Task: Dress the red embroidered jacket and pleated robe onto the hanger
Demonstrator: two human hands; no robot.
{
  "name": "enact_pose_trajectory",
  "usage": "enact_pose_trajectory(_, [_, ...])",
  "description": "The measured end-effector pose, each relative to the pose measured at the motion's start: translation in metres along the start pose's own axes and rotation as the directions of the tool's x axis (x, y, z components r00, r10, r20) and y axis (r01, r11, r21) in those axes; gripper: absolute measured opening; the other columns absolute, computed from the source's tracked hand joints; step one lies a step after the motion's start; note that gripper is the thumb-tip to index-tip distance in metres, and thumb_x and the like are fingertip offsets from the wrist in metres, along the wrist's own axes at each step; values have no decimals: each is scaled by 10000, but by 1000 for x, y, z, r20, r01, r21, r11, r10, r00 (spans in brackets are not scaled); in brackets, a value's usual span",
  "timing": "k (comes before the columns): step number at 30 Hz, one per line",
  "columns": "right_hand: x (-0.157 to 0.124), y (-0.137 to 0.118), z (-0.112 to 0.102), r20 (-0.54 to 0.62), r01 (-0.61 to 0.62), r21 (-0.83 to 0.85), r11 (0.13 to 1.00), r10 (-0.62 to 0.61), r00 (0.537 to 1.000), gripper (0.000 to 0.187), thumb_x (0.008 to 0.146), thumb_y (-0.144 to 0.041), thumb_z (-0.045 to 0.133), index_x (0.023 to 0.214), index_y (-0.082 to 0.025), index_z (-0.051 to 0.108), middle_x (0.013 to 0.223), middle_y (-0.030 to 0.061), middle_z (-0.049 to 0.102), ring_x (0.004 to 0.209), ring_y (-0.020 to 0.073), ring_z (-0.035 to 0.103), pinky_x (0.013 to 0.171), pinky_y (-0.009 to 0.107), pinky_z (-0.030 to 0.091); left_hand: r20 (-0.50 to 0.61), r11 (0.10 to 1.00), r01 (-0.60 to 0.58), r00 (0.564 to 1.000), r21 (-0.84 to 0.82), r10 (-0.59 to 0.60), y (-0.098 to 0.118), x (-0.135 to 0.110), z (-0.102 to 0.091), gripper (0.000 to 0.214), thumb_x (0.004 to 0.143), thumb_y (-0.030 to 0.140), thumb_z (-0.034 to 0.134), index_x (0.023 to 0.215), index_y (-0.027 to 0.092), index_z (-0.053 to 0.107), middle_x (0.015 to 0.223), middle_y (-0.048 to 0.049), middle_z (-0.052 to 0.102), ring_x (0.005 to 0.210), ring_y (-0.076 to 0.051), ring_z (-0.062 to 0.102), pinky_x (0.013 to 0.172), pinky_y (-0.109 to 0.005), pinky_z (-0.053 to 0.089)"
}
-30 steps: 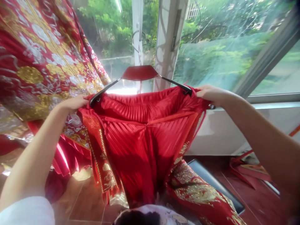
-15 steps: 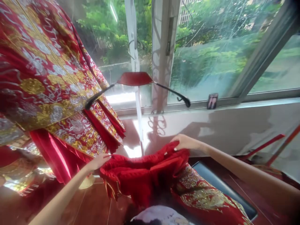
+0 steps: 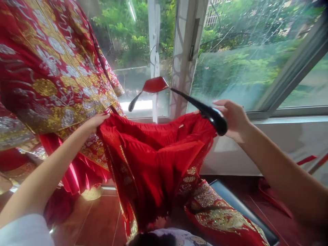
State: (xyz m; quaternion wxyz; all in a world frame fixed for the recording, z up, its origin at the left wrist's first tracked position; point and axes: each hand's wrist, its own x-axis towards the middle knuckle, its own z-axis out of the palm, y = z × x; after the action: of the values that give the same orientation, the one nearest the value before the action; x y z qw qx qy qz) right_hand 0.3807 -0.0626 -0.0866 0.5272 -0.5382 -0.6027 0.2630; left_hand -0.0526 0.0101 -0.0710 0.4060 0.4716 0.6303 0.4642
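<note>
A red skirt (image 3: 159, 164) with a gathered waistband and gold-trimmed panels hangs spread between my two hands. My left hand (image 3: 96, 122) is closed on the left end of the waistband. At the other end, my right hand (image 3: 234, 119) grips the waistband; some of its fingers are hidden behind the hanger tip and the cloth. Just above the skirt hangs a hanger (image 3: 155, 84) with a red middle and black arms. Its right arm crosses in front of the waistband, beside my right hand. Its left arm stays apart from the cloth.
A red jacket (image 3: 64, 75) embroidered in gold and silver hangs at the left. Gold-embroidered red cloth (image 3: 225, 215) lies at the lower right, beside a dark flat panel (image 3: 237, 201) on the tiled floor. Windows (image 3: 238, 68) stand behind the hanger.
Both hands have raised the skirt's waistband from low down to hanger height. The hanger has swung round, its right end now nearer me. My right hand has moved up and right.
</note>
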Motion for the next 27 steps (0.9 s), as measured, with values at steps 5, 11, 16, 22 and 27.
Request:
enact_pose_trajectory(5, [-41,-35,17,591,-337,307,890,99,800,780,813,-764,353,1098,-117,683,973,154,712,848,254,681,777,367,524,21,1000,7,1000,-10,-6,2,-5,-5,79,767,184,660,785,107,662,616,-79,692,507,-198,660,489,-306,578])
enact_pose_trajectory(11, [-54,-43,65,680,-209,334,919,-81,729,624,742,-708,594,1065,-184,701,1094,83,701,1090,261,613,1029,415,428,25,1000,23,999,-4,-22,-11,-10,-13,51,755,187,656,755,144,682,629,-64,697,533,-221,673,505,-317,586])
enact_pose_trajectory(16, [-55,-45,93,670,-316,198,928,107,734,356,646,-461,788,834,-168,716,910,67,726,849,202,657,863,341,503,14,1000,25,1000,2,-25,-17,-10,-20,64,760,194,642,764,140,675,636,-66,701,536,-209,669,512,-313,580])
enact_pose_trajectory(22, [-62,-22,71,556,-487,345,802,243,795,223,606,-343,765,700,-170,659,734,41,687,659,140,615,660,247,494,-39,1000,23,999,-1,-23,-19,-2,-31,110,716,222,710,790,150,673,636,-51,699,522,-191,660,527,-302,577])
enact_pose_trajectory(27, [-51,-6,27,426,-492,525,695,286,858,297,619,-437,658,517,-187,534,449,-3,451,409,96,414,421,228,330,-55,996,12,998,87,-7,-14,6,-37,148,691,261,735,771,148,683,655,-69,706,557,-207,663,525,-305,558])
